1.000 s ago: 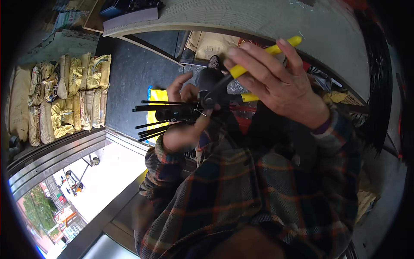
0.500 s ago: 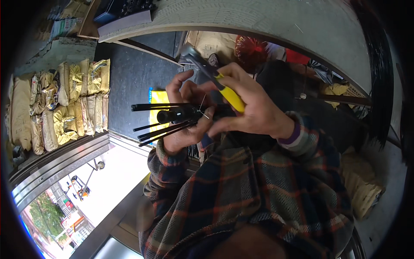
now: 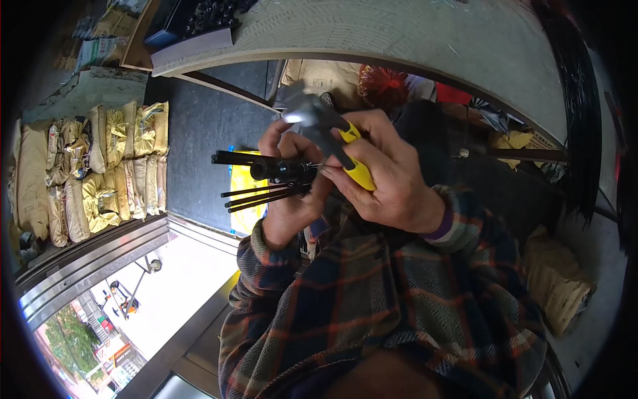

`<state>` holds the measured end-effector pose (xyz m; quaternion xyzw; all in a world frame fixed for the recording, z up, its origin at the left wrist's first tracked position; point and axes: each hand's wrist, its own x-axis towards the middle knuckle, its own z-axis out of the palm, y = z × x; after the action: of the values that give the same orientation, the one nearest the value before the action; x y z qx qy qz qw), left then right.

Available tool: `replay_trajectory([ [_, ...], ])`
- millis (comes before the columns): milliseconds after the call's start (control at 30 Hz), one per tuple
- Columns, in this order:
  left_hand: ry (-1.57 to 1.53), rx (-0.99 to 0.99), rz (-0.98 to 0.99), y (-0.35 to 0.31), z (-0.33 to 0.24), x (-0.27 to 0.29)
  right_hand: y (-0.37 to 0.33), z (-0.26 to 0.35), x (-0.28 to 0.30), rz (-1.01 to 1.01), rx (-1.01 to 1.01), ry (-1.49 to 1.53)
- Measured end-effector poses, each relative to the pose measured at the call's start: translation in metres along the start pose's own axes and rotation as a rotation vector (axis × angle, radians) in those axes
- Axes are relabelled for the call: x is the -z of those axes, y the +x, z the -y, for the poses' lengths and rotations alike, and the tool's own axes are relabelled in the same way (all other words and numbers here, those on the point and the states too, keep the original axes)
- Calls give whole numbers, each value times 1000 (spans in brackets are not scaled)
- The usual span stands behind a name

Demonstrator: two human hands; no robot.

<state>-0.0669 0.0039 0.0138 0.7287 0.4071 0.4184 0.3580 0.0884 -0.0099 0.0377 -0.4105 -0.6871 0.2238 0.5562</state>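
Observation:
My left hand [image 3: 290, 216] is closed around a black tube [image 3: 279, 171] with several thin black rods [image 3: 256, 196] lying along it, their ends pointing left. A thin bright wire [image 3: 314, 165] shows at the tube beside the fingers. In my right hand [image 3: 399, 183] are pliers with yellow-and-black handles [image 3: 361, 174]. Their handles are spread apart, and the metal head, smeared by motion, points up and left above my left hand. The right thumb and fingertips come close to the wire; whether they pinch it I cannot tell.
Ahead is a grey worktop [image 3: 399, 33] with a box of small dark parts [image 3: 209, 16] at its far left. Long black strands [image 3: 575, 133] hang at the right. Wrapped brown packages [image 3: 76, 169] lie at the left, and a yellow bag [image 3: 246, 183] is behind the rods.
The pliers have swung and their handles have spread apart. My right fingertips have come in to the wire end. The tube and rods have shifted slightly right.

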Motion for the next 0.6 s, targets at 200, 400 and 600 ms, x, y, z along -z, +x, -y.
replay_trajectory([
  [200,-371,148,199,-1,6,10,34,-36,11,648,-643,609],
  [400,-432,197,88,3,0,12,11,-45,33,438,117,-281],
  [600,-361,275,157,3,1,16,25,-42,40,245,719,-1061],
])
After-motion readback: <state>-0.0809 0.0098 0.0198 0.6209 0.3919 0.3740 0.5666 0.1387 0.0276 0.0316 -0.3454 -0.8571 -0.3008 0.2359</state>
